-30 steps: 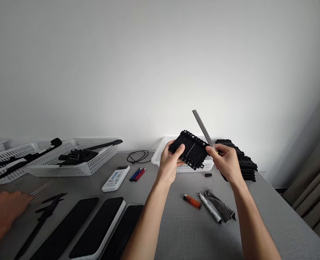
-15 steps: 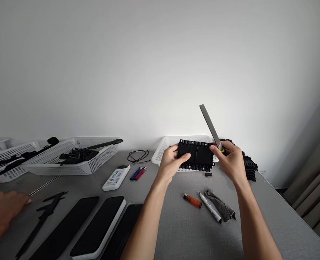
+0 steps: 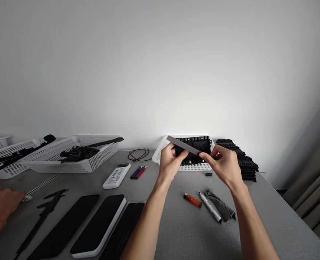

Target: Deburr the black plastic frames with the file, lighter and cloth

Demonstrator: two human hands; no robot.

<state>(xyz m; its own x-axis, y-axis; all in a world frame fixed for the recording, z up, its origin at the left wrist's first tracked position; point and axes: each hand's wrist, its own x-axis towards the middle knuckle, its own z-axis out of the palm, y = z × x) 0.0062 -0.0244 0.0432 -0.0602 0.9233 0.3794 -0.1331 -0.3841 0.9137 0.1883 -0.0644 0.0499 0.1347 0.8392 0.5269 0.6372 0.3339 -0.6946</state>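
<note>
Holds a black panel [image 3: 203, 145] with knobbed edges in the left hand [image 3: 171, 160], curled around its left side, raised in front of the central basket [image 3: 195, 168]. Grips a flat grey strip [image 3: 185, 146] in the right hand [image 3: 225, 164], closed between thumb and fingers, slanting it across the panel with the free end up toward the basket's left side. Leaves contact between strip and panel impossible to tell. Shows a small black piece [image 3: 208, 174] on the grey table [image 3: 181, 242], just in front of the basket's right end. Nearer the camera, in front of the basket, has an orange lighter [image 3: 193, 200], then a white marker [image 3: 210, 207] lying just beside a crumpled grey cloth [image 3: 221, 206]. Right of the basket, shows piled black toothed parts [image 3: 246, 164]. Left of it, takes in a coiled black cable [image 3: 136, 159], a blue lighter [image 3: 136, 172], a red lighter [image 3: 141, 173] and a white printed device [image 3: 117, 176]. Farther left of it, includes a parts basket [image 3: 103, 157]. Well forward and left of it, shows three dark slabs [image 3: 99, 224], a black caliper [image 3: 45, 212] and a co-worker's hand [image 3: 3, 207]
</note>
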